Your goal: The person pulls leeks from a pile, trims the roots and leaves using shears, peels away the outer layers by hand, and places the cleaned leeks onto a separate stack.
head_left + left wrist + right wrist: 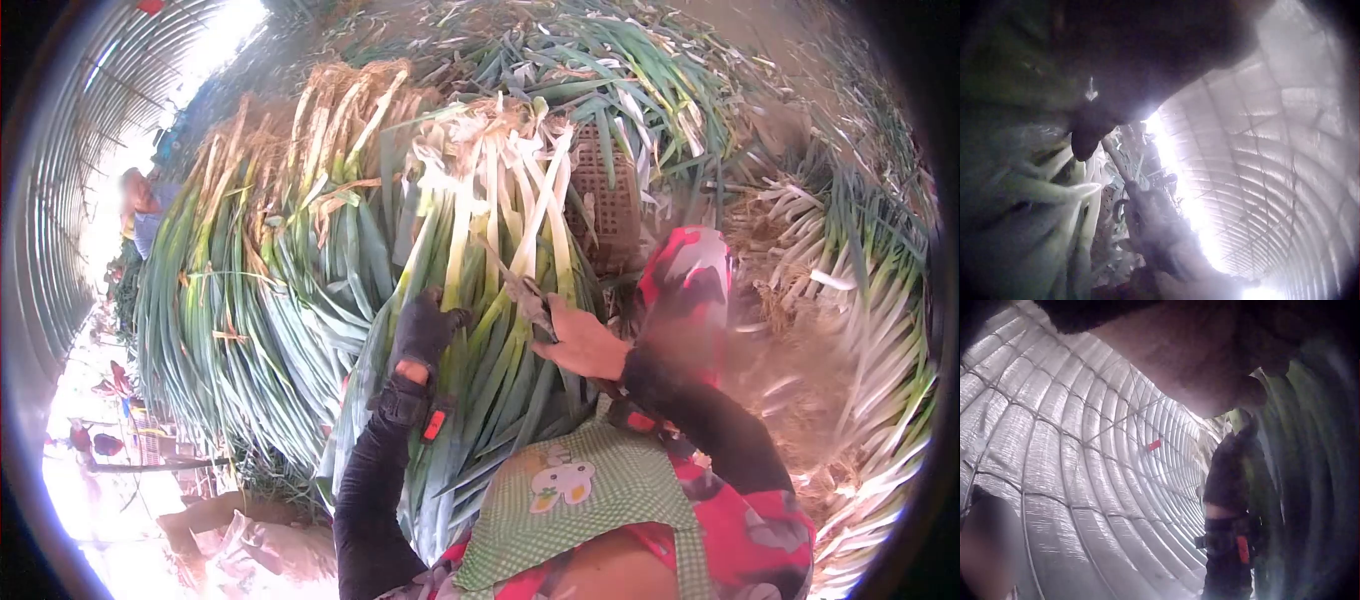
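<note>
Long leeks [462,250] lie in a heap in front of the person, white ends and roots at the top and green leaves below. The dark-gloved left hand [425,328] touches the green stalks, its thumb out to the right; how far its fingers curl is hidden. To its right, the bare right hand [585,342] grips a worn tool [528,302] that looks like shears, its tip over the stalks. In the left wrist view the tool [1124,164] points up from the right hand [1179,250]. The right wrist view shows the left glove [1229,472] against the leaves.
More leeks [240,290] with brown roots are piled on the left. A woven basket [607,190] stands behind, with loose leaves [640,70] beyond. Rows of pale-stemmed leeks [870,400] lie on the right. Another person [145,215] is at the far left.
</note>
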Available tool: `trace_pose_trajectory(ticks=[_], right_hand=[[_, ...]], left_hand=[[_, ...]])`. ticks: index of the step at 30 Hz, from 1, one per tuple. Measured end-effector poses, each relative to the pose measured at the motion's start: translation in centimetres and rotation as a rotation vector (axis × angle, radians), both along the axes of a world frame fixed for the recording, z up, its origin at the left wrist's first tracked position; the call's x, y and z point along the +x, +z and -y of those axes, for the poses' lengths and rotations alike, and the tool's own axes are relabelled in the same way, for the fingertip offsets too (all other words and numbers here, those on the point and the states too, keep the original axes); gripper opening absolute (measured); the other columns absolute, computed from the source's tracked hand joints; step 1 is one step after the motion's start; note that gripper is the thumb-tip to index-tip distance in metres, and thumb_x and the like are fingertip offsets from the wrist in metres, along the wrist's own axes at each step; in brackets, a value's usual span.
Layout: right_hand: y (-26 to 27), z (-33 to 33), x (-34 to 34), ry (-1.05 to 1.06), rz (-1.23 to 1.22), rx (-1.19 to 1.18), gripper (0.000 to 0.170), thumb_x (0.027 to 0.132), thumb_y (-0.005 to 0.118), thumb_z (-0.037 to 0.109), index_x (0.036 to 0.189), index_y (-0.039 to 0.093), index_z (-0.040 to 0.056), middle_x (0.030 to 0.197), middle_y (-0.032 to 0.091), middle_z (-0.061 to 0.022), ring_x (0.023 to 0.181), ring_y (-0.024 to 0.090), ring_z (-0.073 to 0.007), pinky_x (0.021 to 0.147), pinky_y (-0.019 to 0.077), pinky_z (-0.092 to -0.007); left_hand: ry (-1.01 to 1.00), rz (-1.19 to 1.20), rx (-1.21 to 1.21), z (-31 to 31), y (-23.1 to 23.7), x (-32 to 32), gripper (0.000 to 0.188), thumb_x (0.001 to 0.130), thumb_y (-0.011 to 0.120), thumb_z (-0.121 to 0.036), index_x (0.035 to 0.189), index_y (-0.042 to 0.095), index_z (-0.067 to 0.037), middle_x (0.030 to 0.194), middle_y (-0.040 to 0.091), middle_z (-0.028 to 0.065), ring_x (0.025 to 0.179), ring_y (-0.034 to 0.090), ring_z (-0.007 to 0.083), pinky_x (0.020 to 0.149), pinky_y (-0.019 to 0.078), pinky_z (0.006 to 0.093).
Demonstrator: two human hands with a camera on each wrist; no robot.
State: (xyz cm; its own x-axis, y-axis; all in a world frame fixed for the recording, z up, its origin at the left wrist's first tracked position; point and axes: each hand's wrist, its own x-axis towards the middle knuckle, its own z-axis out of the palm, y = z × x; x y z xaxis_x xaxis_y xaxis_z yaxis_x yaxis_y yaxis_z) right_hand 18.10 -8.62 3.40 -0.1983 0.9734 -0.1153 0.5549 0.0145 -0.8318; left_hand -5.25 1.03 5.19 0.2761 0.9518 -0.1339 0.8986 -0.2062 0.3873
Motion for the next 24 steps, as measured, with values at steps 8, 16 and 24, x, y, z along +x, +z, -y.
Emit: trace_pose_trajectory(ticks=[8, 16, 24], right_hand=[[-3.1, -6.5, -0.4, 0.013, 0.128, 0.175, 0.05, 0.078, 0.06, 0.024, 0.096, 0.038, -0.0165, 0.073, 0.058, -0.0251, 0.066, 0.06, -0.0382, 0.056, 0.046, -0.0442], [-3.6, -13.5, -1.4, 0.049, 0.241, 0.052, 0.047, 0.075, 0.058, 0.025, 0.095, 0.042, -0.015, 0.078, 0.057, -0.0286, 0.075, 0.058, -0.0418, 0.066, 0.0445, -0.0465], [-1.3, -17.3, -1.5, 0.091, 0.209, -0.082, 0.047, 0.076, 0.052, 0.019, 0.103, 0.044, -0.0173, 0.088, 0.06, -0.0246, 0.076, 0.061, -0.0361, 0.068, 0.0485, -0.0411]], left_hand=[[0.142, 0.397, -0.177, 3.1, -2.9, -0.6, 0.039, 0.069, 0.075, -0.025, 0.096, 0.063, 0.001, 0.081, 0.066, 0.014, 0.075, 0.062, 0.0216, 0.069, 0.0465, 0.0333], [0.15, 0.638, -0.286, 1.9, -8.3, -3.3, 0.036, 0.071, 0.074, -0.025, 0.094, 0.063, 0.001, 0.074, 0.065, 0.0146, 0.065, 0.059, 0.0223, 0.062, 0.0451, 0.0345], [0.11, 0.254, -0.135, 2.7, -2.8, -0.6, 0.039, 0.073, 0.071, -0.03, 0.095, 0.063, 0.0, 0.074, 0.064, 0.017, 0.07, 0.062, 0.0278, 0.064, 0.0452, 0.0366]])
